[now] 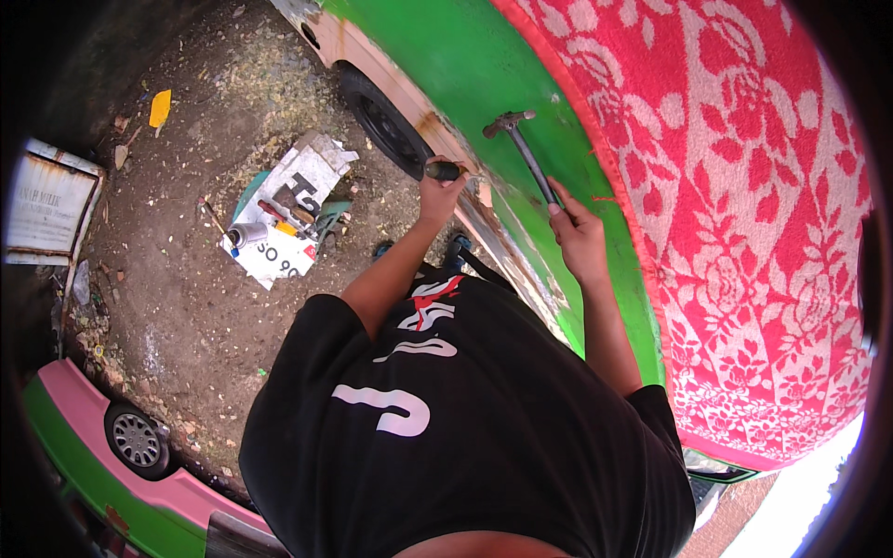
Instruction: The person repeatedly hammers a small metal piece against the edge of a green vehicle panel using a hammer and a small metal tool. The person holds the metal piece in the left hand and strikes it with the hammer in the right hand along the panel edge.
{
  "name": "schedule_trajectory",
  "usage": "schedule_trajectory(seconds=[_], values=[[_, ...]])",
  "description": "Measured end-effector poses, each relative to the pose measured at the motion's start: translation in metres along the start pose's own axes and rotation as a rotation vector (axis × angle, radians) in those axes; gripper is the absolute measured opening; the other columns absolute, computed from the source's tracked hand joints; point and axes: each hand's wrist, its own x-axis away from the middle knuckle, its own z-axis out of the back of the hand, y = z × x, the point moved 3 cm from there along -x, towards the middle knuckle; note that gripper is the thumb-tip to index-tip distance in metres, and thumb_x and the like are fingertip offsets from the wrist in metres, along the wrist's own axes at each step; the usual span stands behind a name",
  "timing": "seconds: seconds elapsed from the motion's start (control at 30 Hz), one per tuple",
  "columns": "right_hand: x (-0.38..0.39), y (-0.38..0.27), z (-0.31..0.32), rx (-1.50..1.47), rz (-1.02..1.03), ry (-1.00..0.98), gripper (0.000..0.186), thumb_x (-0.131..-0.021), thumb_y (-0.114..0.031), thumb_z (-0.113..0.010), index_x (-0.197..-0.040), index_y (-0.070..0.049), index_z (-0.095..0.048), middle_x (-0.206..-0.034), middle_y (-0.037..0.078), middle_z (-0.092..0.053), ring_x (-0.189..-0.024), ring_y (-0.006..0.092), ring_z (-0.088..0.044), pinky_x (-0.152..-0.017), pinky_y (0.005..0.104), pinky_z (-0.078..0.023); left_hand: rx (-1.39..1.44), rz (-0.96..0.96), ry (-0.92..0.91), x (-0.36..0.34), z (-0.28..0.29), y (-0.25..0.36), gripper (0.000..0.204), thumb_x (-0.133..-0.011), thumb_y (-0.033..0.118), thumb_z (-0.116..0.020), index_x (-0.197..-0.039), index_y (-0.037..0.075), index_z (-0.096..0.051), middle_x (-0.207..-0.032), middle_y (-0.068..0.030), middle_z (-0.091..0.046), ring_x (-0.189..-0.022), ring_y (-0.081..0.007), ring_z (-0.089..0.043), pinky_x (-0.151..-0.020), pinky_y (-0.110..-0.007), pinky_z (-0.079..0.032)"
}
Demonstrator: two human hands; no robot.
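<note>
My right hand [579,234] is closed round the lower handle of a hammer [530,166]. Its rusty head is raised over the green side of a car [484,65]. In my left hand [439,197] is a thick dark-handled tool, perhaps a screwdriver or chisel [441,170]. Its far end points at the car's lower side, where paint is worn and rust shows; I cannot make out its tip clearly. The hammer head and this tool are apart.
A red and white floral cloth [726,186] covers the car's top. Left of me, hand tools and a spray can [247,233] lie on a torn white sheet [270,267] on the dirt. A pink and green car [88,400] stands lower left, below a rusty-framed sign [51,205].
</note>
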Motion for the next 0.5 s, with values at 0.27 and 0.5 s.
schedule_trajectory(seconds=[0.27,0.5], values=[[0.0012,0.0004,-0.0032,-0.015,0.021,-0.028,0.038,-0.096,-0.014,-0.058,-0.134,-0.015,-0.059,-0.069,-0.006,-0.042,-0.061,0.0043,-0.036,-0.057,0.0212,-0.035,-0.11,-0.01,-0.058,0.0037,0.0008,0.0008,0.039,-0.08,-0.008,-0.07,-0.109,0.002,-0.046,-0.087,-0.0036,-0.056,-0.105,-0.0166,-0.062,-0.086,-0.027,-0.048],[-0.0001,0.001,-0.0051,-0.009,0.024,-0.038,0.038,-0.096,-0.014,-0.058,-0.134,-0.016,-0.059,-0.068,-0.007,-0.041,-0.06,0.0042,-0.036,-0.056,0.0214,-0.034,-0.09,-0.052,-0.035,0.0046,0.0012,0.0017,0.04,-0.08,-0.005,-0.072,-0.11,0.002,-0.046,-0.107,-0.0129,-0.065,-0.102,-0.0154,-0.061,-0.086,-0.028,-0.048]])
